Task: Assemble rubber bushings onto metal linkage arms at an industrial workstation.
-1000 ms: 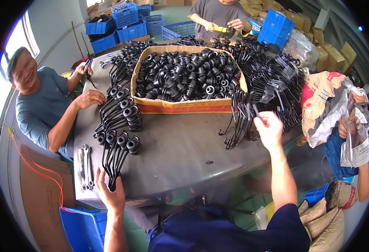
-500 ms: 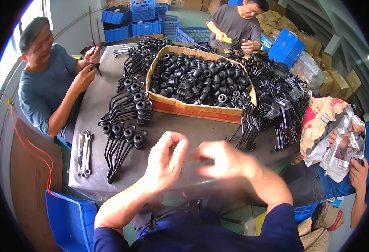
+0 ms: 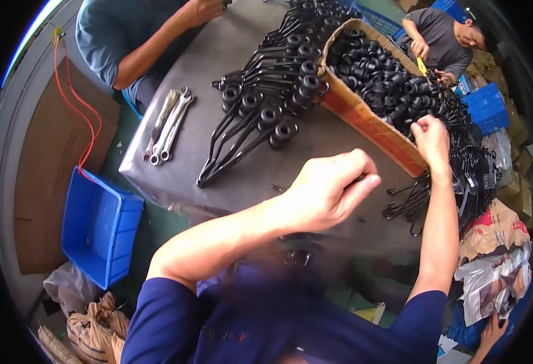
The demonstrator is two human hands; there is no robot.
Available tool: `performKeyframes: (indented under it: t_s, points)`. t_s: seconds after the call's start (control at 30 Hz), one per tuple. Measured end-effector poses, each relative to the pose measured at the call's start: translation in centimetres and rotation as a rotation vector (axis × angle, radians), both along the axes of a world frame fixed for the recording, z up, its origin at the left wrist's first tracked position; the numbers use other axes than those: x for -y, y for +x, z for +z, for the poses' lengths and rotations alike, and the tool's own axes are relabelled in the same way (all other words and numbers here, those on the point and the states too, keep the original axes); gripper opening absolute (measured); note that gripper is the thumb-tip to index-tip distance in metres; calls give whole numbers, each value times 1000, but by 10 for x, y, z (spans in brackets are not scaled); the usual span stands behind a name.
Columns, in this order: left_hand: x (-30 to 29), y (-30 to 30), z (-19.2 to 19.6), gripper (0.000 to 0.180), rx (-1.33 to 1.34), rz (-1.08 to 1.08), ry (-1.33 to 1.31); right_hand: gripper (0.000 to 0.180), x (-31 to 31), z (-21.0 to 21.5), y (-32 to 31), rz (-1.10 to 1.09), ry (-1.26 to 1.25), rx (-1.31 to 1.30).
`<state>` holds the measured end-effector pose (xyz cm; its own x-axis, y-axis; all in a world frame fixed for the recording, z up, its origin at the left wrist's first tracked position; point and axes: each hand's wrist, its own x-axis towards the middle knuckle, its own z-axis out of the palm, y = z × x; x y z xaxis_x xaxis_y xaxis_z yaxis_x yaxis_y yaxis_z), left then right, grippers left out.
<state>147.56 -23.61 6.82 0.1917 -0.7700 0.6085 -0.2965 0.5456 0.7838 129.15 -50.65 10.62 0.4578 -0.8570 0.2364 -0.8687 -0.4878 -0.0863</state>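
My left hand (image 3: 338, 189) hangs over the near part of the table with its fingers curled and the thumb against them. A small dark bit shows between them, too little to name. At the near right edge of an open cardboard box (image 3: 373, 124), my right hand (image 3: 431, 142) has its fingers bent together; what they hold, if anything, is hidden. Black ribbed rubber bushings (image 3: 376, 79) fill the box. To its left lie black bent metal rods (image 3: 233, 136) with bushings on their ends. More hooked black rods (image 3: 409, 203) lie below my right hand.
Several wrenches (image 3: 172, 124) lie at the grey table's (image 3: 209, 67) left edge. A blue bin (image 3: 105, 224) stands on the floor at left. One co-worker's arm (image 3: 151, 51) is at upper left; another co-worker (image 3: 442, 42) holds a yellow tool. Plastic-wrapped packaging (image 3: 494, 279) is at right.
The view has swung, shifting the table's contents. My hands, close together before, are now apart: the right has reached out to the box edge, the left stays over the near table.
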Motion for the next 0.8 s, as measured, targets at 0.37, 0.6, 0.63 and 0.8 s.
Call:
performKeyframes:
  t_s: [0.37, 0.6, 0.63, 0.8]
  points:
    - [-2, 1, -7, 11, -17, -25, -49, 18, -175, -58, 6, 458, 955, 804]
    - [-9, -1, -2, 11, -10, -50, 0, 29, -204, -92, -3, 548, 1108, 681]
    - [-10, -1, -1, 11, -35, -56, 29, 41, -204, -99, -4, 534, 1055, 699]
    - [-10, 0, -1, 12, -6, -37, 34, 46, -207, -95, -5, 585, 836, 652]
